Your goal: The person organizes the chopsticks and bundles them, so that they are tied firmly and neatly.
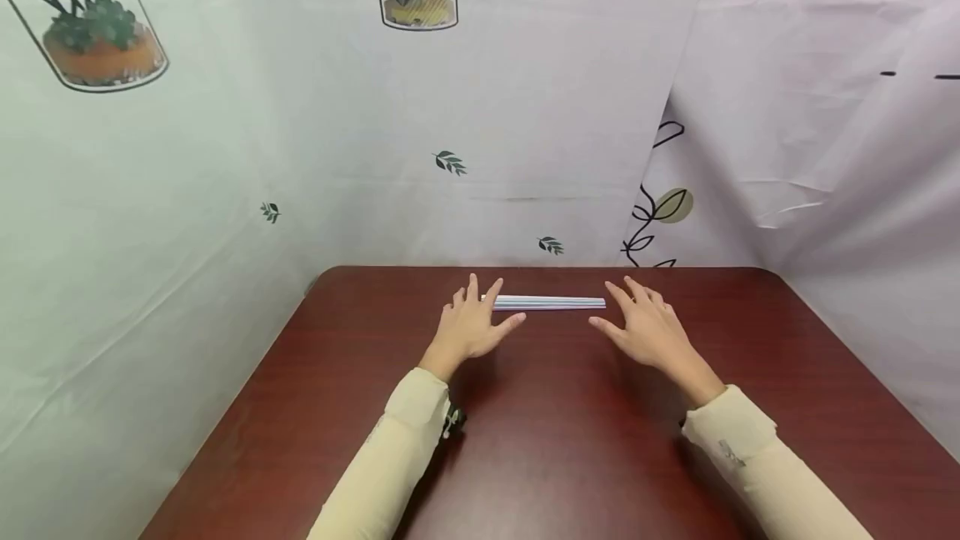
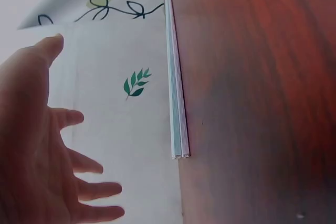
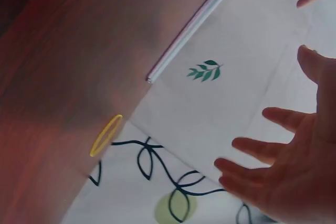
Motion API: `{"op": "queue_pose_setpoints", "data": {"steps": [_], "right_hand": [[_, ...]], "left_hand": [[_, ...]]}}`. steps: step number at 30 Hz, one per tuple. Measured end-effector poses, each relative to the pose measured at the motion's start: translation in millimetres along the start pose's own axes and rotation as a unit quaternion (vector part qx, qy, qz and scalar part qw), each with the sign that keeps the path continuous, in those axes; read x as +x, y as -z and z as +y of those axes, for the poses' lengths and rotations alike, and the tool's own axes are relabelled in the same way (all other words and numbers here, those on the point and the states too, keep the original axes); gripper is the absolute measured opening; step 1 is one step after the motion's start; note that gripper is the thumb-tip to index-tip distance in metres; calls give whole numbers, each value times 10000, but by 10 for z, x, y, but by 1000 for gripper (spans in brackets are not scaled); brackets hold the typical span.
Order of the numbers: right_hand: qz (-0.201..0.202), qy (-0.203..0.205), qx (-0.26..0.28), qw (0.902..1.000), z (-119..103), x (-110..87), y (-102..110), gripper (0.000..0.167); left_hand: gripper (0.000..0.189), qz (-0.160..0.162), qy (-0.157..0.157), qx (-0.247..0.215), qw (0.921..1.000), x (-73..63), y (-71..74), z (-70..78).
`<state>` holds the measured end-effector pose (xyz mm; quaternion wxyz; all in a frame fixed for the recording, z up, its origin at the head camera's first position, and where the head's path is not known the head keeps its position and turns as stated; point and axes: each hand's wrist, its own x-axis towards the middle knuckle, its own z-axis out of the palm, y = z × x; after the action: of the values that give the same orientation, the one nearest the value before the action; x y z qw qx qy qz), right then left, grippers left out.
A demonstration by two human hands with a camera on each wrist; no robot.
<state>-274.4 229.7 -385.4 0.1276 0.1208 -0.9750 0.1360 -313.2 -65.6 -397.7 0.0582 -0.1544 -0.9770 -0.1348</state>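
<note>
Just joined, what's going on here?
A person has both hands, left and right, spread over a dark red table, fingers open and holding nothing. Thin pale striped sticks lie side by side near the far edge, with a hand toward each end. A yellow loop lies past their right end, seen best from the right wrist.

This looks like a curtained booth: plant-printed cloth (image 1: 555,90) hangs on three sides of a reddish-brown table (image 1: 555,440).

Sticks (image 1: 555,303) partly behind left fingers (image 1: 492,293)
</note>
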Motion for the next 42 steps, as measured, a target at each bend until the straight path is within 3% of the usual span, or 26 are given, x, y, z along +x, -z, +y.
{"op": "queue_pose_setpoints", "data": {"steps": [7, 17, 20, 26, 31, 36, 42], "right_hand": [[-203, 19, 1257, 9919, 101, 214, -98, 68], [-567, -401, 2653, 9617, 331, 507, -269, 58], [-590, -511, 2636, 9615, 380, 600, -313, 56], [-609, -893, 2363, 9656, 487, 747, -412, 53], [-645, -1066, 2436, 9618, 537, 789, -459, 52], [-651, -1093, 2485, 9602, 580, 834, -487, 52], [-849, -1161, 2639, 9538, 639, 866, -536, 50]], "left_hand": [[81, 107, -19, -790, 9968, 147, -53, -124], [81, 144, 177, -1707, 9851, 342, -203, -225], [83, 171, 323, -1903, 9810, 399, -244, -243], [83, 240, 251, -2296, 9727, 503, -323, -242], [80, 244, 453, -2294, 9720, 564, -381, -274], [76, 372, 372, -2286, 9721, 644, -424, -330], [71, 384, 400, -2566, 9649, 714, -474, -399]]}}
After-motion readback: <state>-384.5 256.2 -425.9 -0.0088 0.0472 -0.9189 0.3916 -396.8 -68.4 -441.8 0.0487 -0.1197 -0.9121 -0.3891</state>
